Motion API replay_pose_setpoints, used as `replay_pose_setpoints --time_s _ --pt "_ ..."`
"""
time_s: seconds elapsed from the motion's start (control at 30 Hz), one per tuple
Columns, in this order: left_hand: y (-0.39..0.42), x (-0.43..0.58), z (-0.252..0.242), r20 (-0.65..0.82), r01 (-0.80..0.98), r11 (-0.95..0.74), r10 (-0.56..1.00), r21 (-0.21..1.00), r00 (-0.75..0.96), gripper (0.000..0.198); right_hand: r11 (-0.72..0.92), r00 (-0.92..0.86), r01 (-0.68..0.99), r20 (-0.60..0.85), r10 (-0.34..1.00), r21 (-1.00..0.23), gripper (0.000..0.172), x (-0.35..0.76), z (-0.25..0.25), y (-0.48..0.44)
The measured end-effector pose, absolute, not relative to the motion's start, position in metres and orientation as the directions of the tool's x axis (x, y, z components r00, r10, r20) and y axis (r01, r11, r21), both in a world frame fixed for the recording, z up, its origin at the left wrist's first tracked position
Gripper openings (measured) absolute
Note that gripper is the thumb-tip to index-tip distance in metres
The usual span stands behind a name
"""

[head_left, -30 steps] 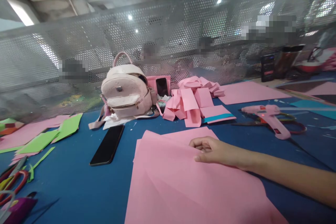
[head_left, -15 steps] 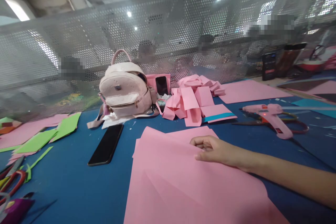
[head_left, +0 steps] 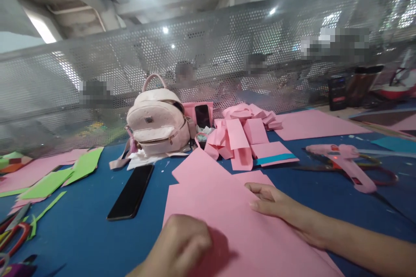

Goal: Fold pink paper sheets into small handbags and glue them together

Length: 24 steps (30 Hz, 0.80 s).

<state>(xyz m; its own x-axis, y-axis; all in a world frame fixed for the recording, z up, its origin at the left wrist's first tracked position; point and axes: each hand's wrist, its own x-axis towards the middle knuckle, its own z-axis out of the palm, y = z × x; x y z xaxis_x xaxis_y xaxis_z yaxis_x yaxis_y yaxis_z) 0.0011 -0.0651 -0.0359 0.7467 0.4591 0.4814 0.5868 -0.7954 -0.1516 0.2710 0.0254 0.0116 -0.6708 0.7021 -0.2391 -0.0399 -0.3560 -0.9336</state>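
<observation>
Several overlapping sheets of pink paper (head_left: pixel 234 233) lie in front of me on the blue table. My right hand (head_left: pixel 276 203) is closed on the right edge of the pink paper, thumb on top and fingers curled at its far side. Over the left part of the paper is my left hand (head_left: pixel 183 242), its fingers curled in. Its fingertips are hidden, so whether it holds anything does not show. A shadow falls on the paper beside it. One pink corner juts out at the top left of the sheets.
A black phone (head_left: pixel 131 192) and a pale backpack (head_left: pixel 159 123) are to the left. Folded pink strips (head_left: pixel 238 134) are piled behind the sheets. On the right, a pink glue gun (head_left: pixel 344 162) lies over scissors (head_left: pixel 386 177). Green paper (head_left: pixel 48 181) and red-handled scissors (head_left: pixel 19 236) are far left.
My left hand has come into view over the paper. The curled top sheet now lies flatter, its corner pointing away. My right hand keeps its hold on the edge. The view has tilted up slightly.
</observation>
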Motion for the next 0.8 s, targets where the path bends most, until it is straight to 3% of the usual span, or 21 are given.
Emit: replay_pose_setpoints --time_s 0.07,0.1,0.13,0.2,0.33,0.43,0.57,0.67,0.8 --pt "-0.043 0.000 -0.043 0.552 0.671 -0.701 0.668 0.243 0.499 0.037 -0.339 -0.690 -0.041 -0.218 0.690 -0.940 0.052 0.268 0.013 0.023" --pt "-0.036 -0.002 -0.045 0.526 0.637 -0.560 0.806 0.530 0.270 0.046 -0.329 -0.711 -0.036 -0.207 0.672 -0.943 0.055 0.268 0.014 0.023" --pt "-0.031 -0.004 -0.045 0.424 0.535 -0.447 0.889 0.717 0.174 0.046 -0.318 -0.732 -0.028 -0.197 0.652 -0.948 0.056 0.267 0.014 0.022" --pt "-0.028 -0.009 -0.041 0.243 0.332 -0.236 0.970 0.913 0.020 0.040 -0.294 -0.754 0.003 -0.195 0.627 -0.956 0.059 0.268 0.015 0.023" --pt "-0.033 -0.004 -0.023 -0.052 -0.004 0.053 0.987 0.999 0.153 0.038 -0.248 -0.798 0.090 -0.218 0.561 -0.965 0.072 0.271 0.014 0.028" --pt "-0.035 0.011 -0.013 -0.074 -0.161 0.123 0.956 0.979 0.283 0.043 -0.294 -0.847 0.053 -0.199 0.493 -0.954 0.077 0.266 0.014 0.030" --pt "-0.035 0.025 -0.007 -0.155 -0.129 0.210 0.925 0.969 0.346 0.050 -0.295 -0.845 -0.001 -0.157 0.511 -0.955 0.074 0.257 0.004 0.028" --pt "-0.036 0.023 -0.003 -0.245 -0.108 0.306 0.892 0.946 0.379 0.045 -0.243 -0.791 0.054 -0.190 0.581 -0.968 0.072 0.257 -0.004 0.027" --pt "-0.035 0.014 -0.004 -0.251 -0.123 0.336 0.860 0.934 0.443 0.048 -0.234 -0.798 0.078 -0.202 0.568 -0.969 0.078 0.260 -0.001 0.029"
